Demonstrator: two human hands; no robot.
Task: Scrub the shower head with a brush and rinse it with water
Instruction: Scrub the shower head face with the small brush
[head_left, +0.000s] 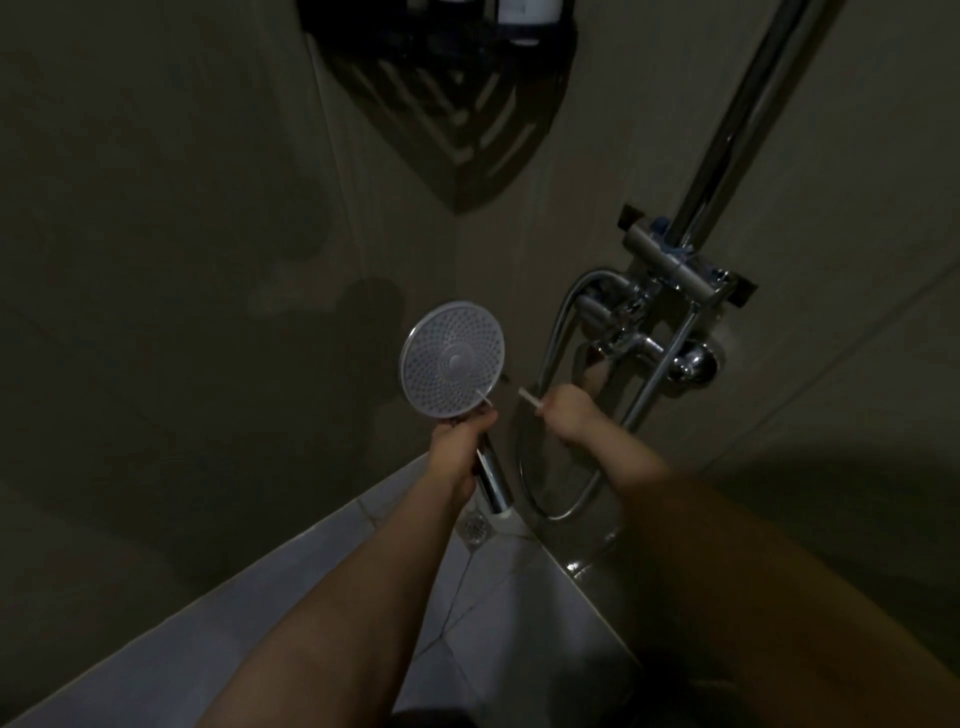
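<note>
The scene is a dim shower corner. The left hand grips the chrome handle of the shower head, whose round perforated face is turned up toward the camera. The right hand is closed around a thin white brush handle, whose end pokes out toward the shower head, just beside it but not touching. Behind the right hand, the chrome mixer valve and riser pipe are fixed to the wall, with the hose looping below. A dark corner shelf hangs above. The floor drain shows between the forearms.
</note>
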